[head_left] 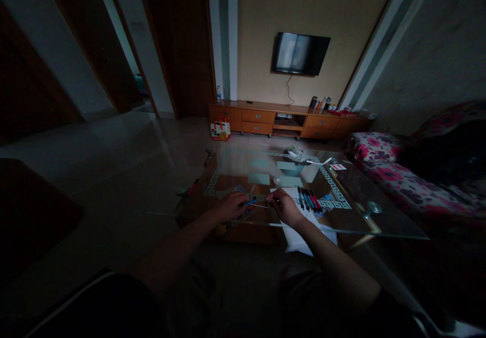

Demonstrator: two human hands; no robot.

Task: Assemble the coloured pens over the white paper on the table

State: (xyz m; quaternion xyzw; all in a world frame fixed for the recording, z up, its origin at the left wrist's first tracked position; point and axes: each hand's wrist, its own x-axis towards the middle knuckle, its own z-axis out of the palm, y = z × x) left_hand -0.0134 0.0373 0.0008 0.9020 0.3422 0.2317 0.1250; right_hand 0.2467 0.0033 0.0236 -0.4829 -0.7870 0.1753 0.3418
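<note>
Both my hands work over the near edge of a glass coffee table (pixel 353 221). My left hand (pixel 230 207) is closed around a thin blue pen (pixel 248 203). My right hand (pixel 284 207) is pinched on a thin pale part at the other end of it; I cannot make out what it is. Just right of my right hand, several pens (pixel 309 199) lie side by side on a white sheet of paper (pixel 299 237). The room is dark and small details are lost.
A teal basket (pixel 293 167) and a white spoon-like item (pixel 319 162) sit farther back on the table. A floral sofa (pixel 398 176) stands at the right. A wooden TV cabinet (pixel 281 119) and wall TV (pixel 300 53) are at the far wall, with open floor to the left.
</note>
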